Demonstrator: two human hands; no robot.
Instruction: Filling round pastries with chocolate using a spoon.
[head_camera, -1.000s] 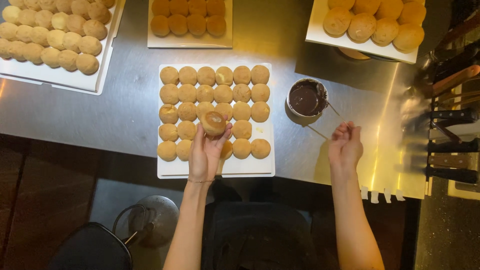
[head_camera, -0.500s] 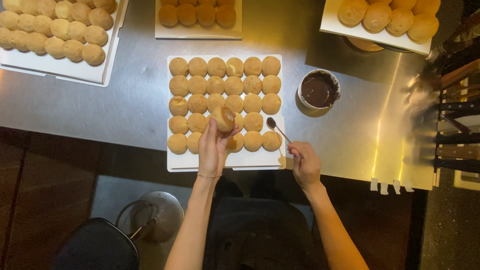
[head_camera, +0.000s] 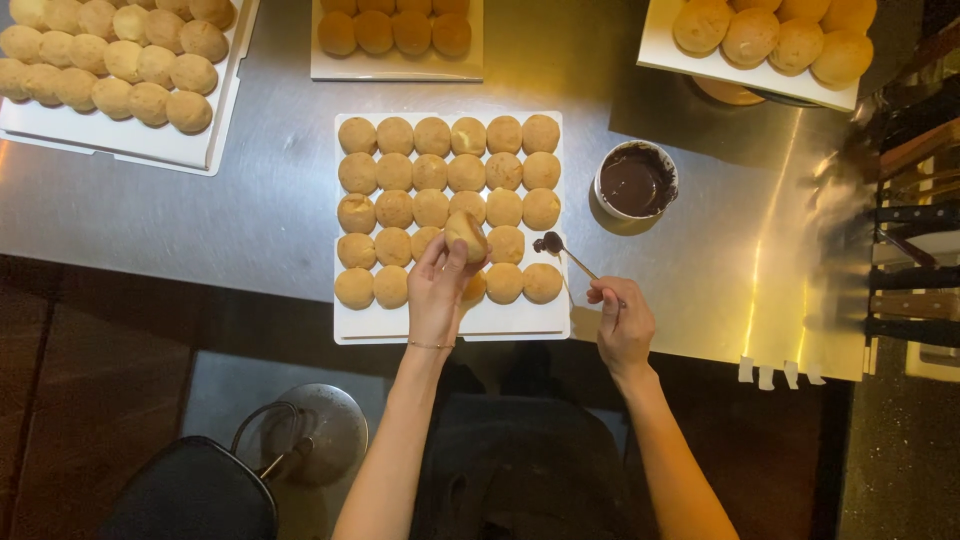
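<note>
My left hand (head_camera: 440, 285) holds one small golden bun (head_camera: 466, 233) just above a white tray (head_camera: 452, 325) filled with rows of similar buns (head_camera: 430, 170). My right hand (head_camera: 622, 322) grips a thin spoon (head_camera: 565, 253) whose tip carries dark chocolate and points toward the held bun. A small white bowl of chocolate filling (head_camera: 636, 181) stands on the steel counter to the right of the tray.
More white trays of buns lie at the far left (head_camera: 110, 140), far middle (head_camera: 395, 68) and far right (head_camera: 745, 70). A rack with knife handles (head_camera: 915, 250) stands at the right edge. Below the counter sit a dark bag (head_camera: 190, 495) and a round metal lid (head_camera: 310, 430).
My right hand moved from beside the chocolate bowl toward the tray, bringing the loaded spoon close to the bun. My left hand keeps holding the bun, turned slightly.
</note>
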